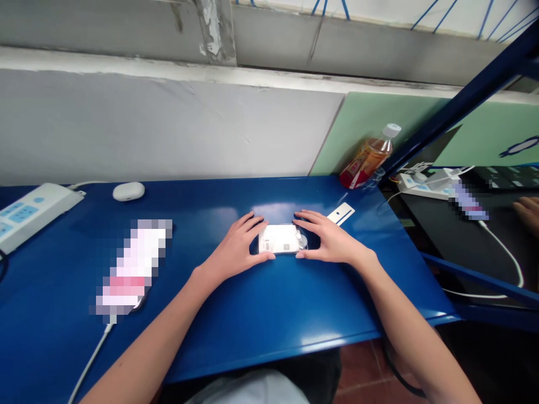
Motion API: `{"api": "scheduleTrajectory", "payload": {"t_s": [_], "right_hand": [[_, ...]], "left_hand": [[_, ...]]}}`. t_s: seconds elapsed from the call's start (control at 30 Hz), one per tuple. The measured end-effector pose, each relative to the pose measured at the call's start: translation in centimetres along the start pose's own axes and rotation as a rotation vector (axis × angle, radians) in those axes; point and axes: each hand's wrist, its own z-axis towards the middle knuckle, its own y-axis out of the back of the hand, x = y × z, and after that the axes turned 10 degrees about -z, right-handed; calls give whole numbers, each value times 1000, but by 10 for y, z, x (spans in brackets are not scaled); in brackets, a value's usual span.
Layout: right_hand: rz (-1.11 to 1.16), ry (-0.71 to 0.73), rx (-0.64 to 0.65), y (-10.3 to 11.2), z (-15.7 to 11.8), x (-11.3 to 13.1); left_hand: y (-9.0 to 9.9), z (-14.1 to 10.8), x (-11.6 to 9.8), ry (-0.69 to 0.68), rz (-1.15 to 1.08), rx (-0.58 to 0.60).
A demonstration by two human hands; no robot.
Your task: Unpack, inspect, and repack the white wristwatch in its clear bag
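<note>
A small white packet in clear plastic wrap (280, 238) lies on the blue desk (286, 303), with printed marks on its face and a round clear bit at its right end. My left hand (240, 244) curves round its left end, fingertips at the far edge and thumb at the near edge. At the right end my right hand (326, 238) grips in the same way, its thumb by the near corner. Just beyond my right hand lies a flat white strip with a slot (342, 213).
On the left are a blurred phone (135, 264) on a white cable, a white earbud case (128, 191) and a power strip (37, 213). A drink bottle (368, 157) stands back right by a blue metal post (455, 101). Another person's hand (528, 210) shows far right.
</note>
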Motion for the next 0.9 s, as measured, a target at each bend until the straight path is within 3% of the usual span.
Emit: {"api": "scheduleTrajectory", "payload": {"t_s": [0.23,0.53,0.7,0.9], "right_hand": [[-25,-8,-34,-5,2,5],[-28,-48,-198,-12,5,18],[-62,-113,-43,-14,5,26],[-151,-104,-8,-18,6,31]], "left_hand": [[0,1,-2,10,-18,-5],[-3,0,1,-6,-32,-30],[-3,0,1,5,-41,-29],[-4,1,0,-5,-41,-41]]}}
